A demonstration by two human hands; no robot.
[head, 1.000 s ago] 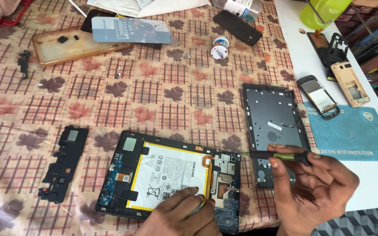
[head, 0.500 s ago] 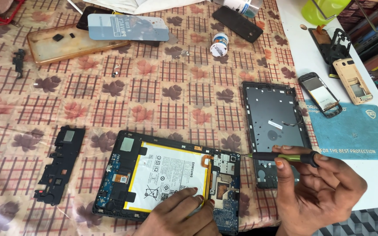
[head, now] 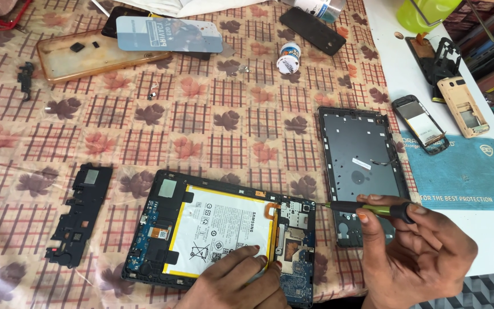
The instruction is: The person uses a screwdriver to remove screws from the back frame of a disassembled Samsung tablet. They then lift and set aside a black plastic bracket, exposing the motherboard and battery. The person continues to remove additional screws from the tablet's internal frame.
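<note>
Opened tablet, white battery showing, lies on the checked tabletop at six o'clock, its black back cover at three o'clock of it. Left hand presses fingers together on the battery's lower edge; right hand pinches a green-handled screwdriver, tip at the tablet's circuit board.

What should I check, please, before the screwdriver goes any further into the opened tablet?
1. Left hand steadies the opened tablet: ok, it presses on the lower edge.
2. Right hand grips the screwdriver: ok.
3. Tip seated on a screw at the circuit board: cannot tell, too small.
4. White battery untouched by the tip: ok, the tip is to its right.
5. Black back cover lies apart from the tablet: ok.
</note>
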